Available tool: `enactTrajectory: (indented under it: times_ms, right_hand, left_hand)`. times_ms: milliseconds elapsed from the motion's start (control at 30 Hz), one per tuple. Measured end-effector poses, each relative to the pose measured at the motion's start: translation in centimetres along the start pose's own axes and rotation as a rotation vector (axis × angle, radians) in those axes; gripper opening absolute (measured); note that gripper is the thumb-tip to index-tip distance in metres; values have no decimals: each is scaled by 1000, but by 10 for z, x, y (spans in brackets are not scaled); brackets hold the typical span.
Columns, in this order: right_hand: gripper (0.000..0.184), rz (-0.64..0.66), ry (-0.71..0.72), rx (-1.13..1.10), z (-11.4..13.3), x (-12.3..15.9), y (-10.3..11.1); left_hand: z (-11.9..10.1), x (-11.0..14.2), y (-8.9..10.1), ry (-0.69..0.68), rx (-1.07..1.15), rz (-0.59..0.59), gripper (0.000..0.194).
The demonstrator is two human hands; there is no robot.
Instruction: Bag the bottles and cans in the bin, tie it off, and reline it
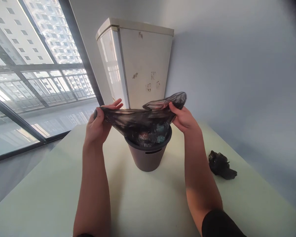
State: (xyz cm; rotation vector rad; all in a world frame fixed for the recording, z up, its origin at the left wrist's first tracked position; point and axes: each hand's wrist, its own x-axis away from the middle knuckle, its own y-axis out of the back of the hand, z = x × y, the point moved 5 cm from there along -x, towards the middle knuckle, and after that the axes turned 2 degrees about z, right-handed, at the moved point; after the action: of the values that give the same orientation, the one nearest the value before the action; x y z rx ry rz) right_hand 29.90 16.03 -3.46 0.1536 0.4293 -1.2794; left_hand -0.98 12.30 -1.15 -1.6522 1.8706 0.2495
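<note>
A thin black garbage bag point(138, 118) is stretched between my two hands, above the rim of a dark trash can point(146, 160). My left hand point(97, 126) grips the bag's left edge between thumb and palm, its other fingers reaching past the plastic. On the opposite side, my right hand point(184, 117) pinches the right edge, and a loose fold of plastic stands up over it. Crumpled trash point(150, 136) shows through the see-through film, inside the can's mouth. The can stands upright on a pale table point(143, 204).
A crumpled black plastic bag point(221, 165) lies on the table to the right of my right forearm. Behind the table stands a white refrigerator point(145, 59) with worn marks. Glass balcony doors point(39, 72) are at the left, and a plain wall point(232, 72) borders the right.
</note>
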Motion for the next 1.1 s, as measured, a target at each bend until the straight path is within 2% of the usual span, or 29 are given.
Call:
enactTrajectory:
  times_ms: [100,167,233,333,400,533,600,700,833,967,1100]
  right_hand:
    - [68,-57,81,-52,13,1,-11]
    - [68,-67,147,-89,22,5,-21]
    - [59,-117,250,-148,29,9,-27]
    - [43,-175,352,-264,30,14,-31]
    - [44,-104,324,-309,28,15,-34]
    - [49,154,133,-290,33,20,-48]
    - [48,198,70,-252,41,23,-54]
    - [41,160,35,-195,49,25,-62]
    - [30,100,-3,-83,44,24,-68]
    - [32,89,11,-23,35,22,-75]
    - [30,75,47,16,34,24,-85]
  left_hand:
    - [0,-4,-9,-84,194,-107,54]
    - [3,-3,-14,-65,283,-164,58]
    - [6,0,-21,-7,334,-169,57]
    - [3,4,-32,73,361,-100,51]
    - [-3,6,-37,122,339,-52,46]
    - [-13,10,-48,195,236,45,39]
    - [-14,13,-54,189,151,81,36]
    - [-14,19,-63,151,-20,95,30]
    - [-14,24,-73,74,-194,113,32]
    - [-14,26,-78,54,-273,139,21]
    - [-11,28,-85,81,-276,251,25]
